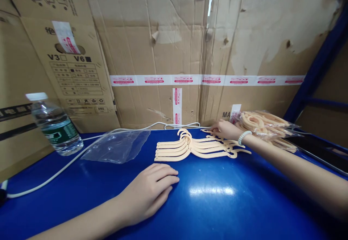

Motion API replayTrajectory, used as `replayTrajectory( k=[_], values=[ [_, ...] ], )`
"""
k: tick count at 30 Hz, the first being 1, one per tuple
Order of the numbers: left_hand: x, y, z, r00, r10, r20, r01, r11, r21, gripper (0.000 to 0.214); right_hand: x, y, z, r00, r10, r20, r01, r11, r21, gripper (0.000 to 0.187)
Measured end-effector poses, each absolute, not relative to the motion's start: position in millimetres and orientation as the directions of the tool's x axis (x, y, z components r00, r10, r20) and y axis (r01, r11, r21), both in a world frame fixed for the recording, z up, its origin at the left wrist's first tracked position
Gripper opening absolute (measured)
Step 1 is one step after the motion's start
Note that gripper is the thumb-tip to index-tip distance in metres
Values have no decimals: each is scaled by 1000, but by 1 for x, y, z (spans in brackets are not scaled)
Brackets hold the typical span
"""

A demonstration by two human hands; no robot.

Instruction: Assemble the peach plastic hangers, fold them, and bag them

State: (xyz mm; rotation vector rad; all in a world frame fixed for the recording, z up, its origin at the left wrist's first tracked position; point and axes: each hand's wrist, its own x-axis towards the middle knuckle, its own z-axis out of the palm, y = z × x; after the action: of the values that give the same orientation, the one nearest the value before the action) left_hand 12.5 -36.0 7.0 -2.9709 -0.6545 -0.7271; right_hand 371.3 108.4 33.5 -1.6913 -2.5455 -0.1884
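Note:
Several beige plastic folding hangers [174, 151] lie overlapped in a row on the blue table, their hooks bunched at the middle and their arms spread to both sides. My right hand [225, 128], with a beaded bracelet at the wrist, reaches over the right-hand ends of the row. Its fingers are bent down and pinched at the farthest hanger's arm; the fingertips are partly hidden. My left hand [153, 187] rests on the table in front of the hangers, palm down, fingers loosely stretched and holding nothing.
Bagged beige hangers [261, 122] are piled at the right, beside a dark flat device [320, 151]. At the left are a clear plastic bag [116, 147], a water bottle [58, 127] and a white cable [51, 176]. Cardboard [152, 55] walls the back; a blue post [312, 62] stands right.

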Motion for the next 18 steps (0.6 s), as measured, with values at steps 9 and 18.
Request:
replayTrajectory(
  k=[9,18],
  values=[
    [14,-35,7,800,403,445,404,-910,96,31,369,108,44,-274,937,215,945,304,-120,23],
    [18,-42,12,759,477,442,422,-879,224,31,342,51,79,-121,866,486,752,400,-525,39]
  ],
)
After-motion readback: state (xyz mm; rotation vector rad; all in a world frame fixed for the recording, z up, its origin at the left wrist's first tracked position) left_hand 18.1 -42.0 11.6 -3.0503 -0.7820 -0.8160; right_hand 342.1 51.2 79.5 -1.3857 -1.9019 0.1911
